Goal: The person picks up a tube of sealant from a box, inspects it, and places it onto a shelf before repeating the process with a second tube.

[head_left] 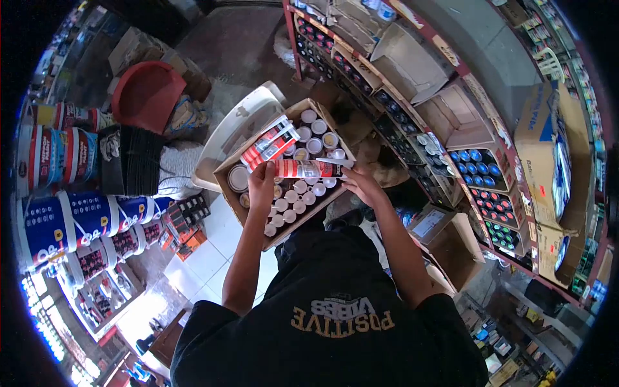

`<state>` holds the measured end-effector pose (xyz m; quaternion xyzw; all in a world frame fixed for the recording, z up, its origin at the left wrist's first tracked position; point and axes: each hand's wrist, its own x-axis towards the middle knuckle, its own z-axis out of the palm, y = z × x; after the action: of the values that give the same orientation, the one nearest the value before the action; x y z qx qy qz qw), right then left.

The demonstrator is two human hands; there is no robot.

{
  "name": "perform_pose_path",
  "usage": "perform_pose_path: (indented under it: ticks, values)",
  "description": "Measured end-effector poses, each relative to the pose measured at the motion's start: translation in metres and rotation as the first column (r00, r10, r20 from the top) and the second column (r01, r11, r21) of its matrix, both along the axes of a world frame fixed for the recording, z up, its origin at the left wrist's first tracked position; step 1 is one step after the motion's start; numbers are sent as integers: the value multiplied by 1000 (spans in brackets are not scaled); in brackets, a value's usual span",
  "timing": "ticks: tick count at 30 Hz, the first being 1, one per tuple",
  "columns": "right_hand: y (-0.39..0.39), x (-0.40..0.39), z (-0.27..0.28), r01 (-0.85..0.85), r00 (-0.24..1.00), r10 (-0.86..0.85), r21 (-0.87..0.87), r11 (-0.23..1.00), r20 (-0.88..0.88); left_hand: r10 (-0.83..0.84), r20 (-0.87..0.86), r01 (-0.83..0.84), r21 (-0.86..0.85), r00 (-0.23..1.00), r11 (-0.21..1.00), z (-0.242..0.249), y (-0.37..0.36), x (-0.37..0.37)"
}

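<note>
A red and white sealant tube [308, 169] lies level across both hands, above an open cardboard box [227, 169]. My left hand [262, 184] has its fingers closed round the tube's left end. At the other end, by the dark cap and pale nozzle, my right hand [362, 184] pinches the tube. More red and white tubes [269, 142] rest at the box's upper left, just beyond my left hand. Inside the box stand several white-lidded containers [314, 145] and several small white-capped bottles [290, 197].
The box rests on a pale plastic chair [225, 132]. Shelves of spray cans [477, 169] run along the right. Paint buckets [55, 158] and a red chair [148, 93] stand at the left. An open carton [454, 251] sits at lower right.
</note>
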<state>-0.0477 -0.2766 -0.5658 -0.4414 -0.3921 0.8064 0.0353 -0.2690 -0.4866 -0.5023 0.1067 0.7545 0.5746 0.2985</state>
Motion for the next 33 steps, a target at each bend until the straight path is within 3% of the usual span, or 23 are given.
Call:
perform_pose_path:
  ticks: [1, 6, 8, 10, 12, 14, 16, 22, 24, 29, 31, 33]
  values:
    - [2, 8, 2, 32, 996, -41, -114, 993, -80, -31, 25, 31, 23, 999, 999, 6, 5, 0]
    - [-12, 54, 61, 164, 941, -227, -245, 955, -252, -119, 72, 115, 63, 990, 991, 38, 33, 11]
    - [-21, 75, 70, 231, 900, -261, -127, 965, -348, -225, 43, 224, 37, 973, 974, 56, 47, 18]
    - [-26, 91, 84, 266, 896, -263, -42, 963, -359, -254, 93, 242, 120, 963, 963, 67, 60, 30]
    - [-30, 103, 95, 296, 928, -228, 209, 932, -296, -340, 40, 336, 74, 940, 939, 72, 76, 39]
    - [-34, 114, 105, 408, 893, -342, 210, 888, -291, -382, 1, 381, 60, 924, 923, 83, 92, 51]
    - [-33, 126, 115, 467, 876, -403, 261, 845, -264, -416, -76, 423, 182, 906, 888, 89, 110, 62]
    - [-26, 156, 153, 681, 720, -553, 279, 677, -419, -600, -152, 619, 187, 786, 763, 107, 152, 89]
    - [-23, 168, 163, 674, 739, -538, 435, 597, -407, -642, -111, 645, 276, 758, 713, 133, 165, 104]
    - [-21, 189, 198, 765, 642, -576, 468, 442, -506, -732, -346, 808, 305, 588, 505, 179, 216, 124]
    - [-19, 202, 205, 790, 608, -589, 477, 385, -532, -694, -551, 882, 214, 463, 419, 204, 234, 133]
    - [-17, 211, 225, 801, 582, -594, 519, 299, -556, -671, -620, 911, 217, 406, 351, 224, 255, 143]
